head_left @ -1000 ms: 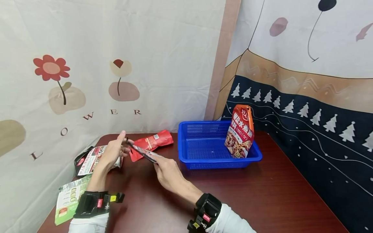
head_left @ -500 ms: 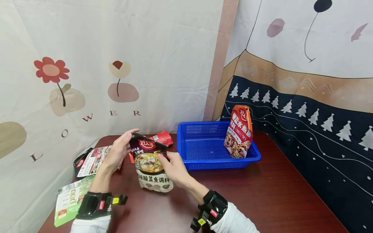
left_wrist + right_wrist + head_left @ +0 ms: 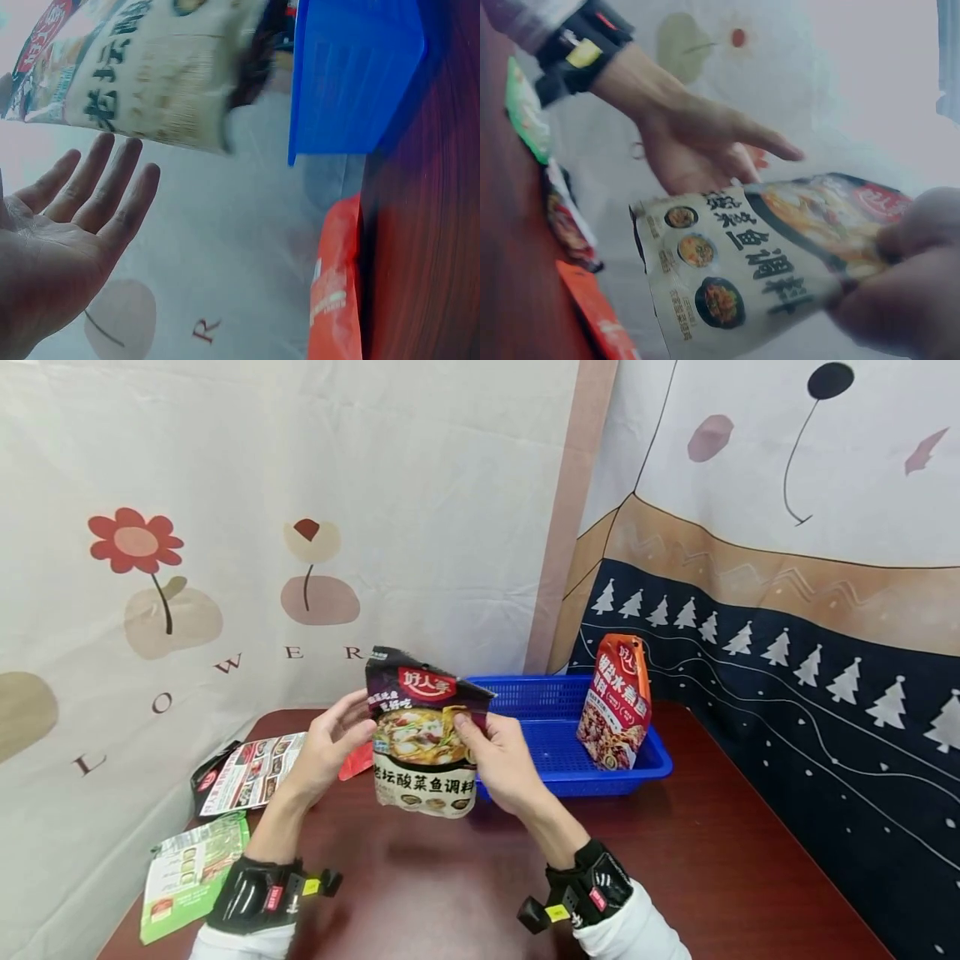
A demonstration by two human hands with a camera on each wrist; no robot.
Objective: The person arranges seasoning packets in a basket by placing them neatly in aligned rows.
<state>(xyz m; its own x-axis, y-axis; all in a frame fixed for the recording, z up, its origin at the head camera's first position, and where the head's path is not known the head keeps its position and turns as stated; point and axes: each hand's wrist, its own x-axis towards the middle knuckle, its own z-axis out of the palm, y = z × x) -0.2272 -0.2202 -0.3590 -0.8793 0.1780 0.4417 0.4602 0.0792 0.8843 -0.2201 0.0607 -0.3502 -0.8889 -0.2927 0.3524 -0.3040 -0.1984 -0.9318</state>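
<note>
A black and cream seasoning pouch [image 3: 423, 777] with a picture of a fish dish is held upright above the table. My right hand [image 3: 513, 764] grips its right edge, thumb across the front. On the other side, my left hand [image 3: 326, 752] is beside the left edge, its fingers extended and parted in the left wrist view. Whether its fingertips touch the pouch I cannot tell. Behind the pouch, a blue plastic basket [image 3: 540, 783] is partly covered. An orange-red seasoning pouch [image 3: 617, 702] leans upright inside the basket's right end.
Along the table's left side lie a green pouch [image 3: 183, 877] and a black pouch [image 3: 251, 772] with a white printed panel. A red pouch [image 3: 336, 292] lies near the back, mostly hidden in the head view. A fabric curtain [image 3: 420, 527] hangs behind the brown table [image 3: 720, 860].
The pouch in my right hand has turned from edge-on to face-front, then risen and moved right towards the basket. My left hand has followed alongside it.
</note>
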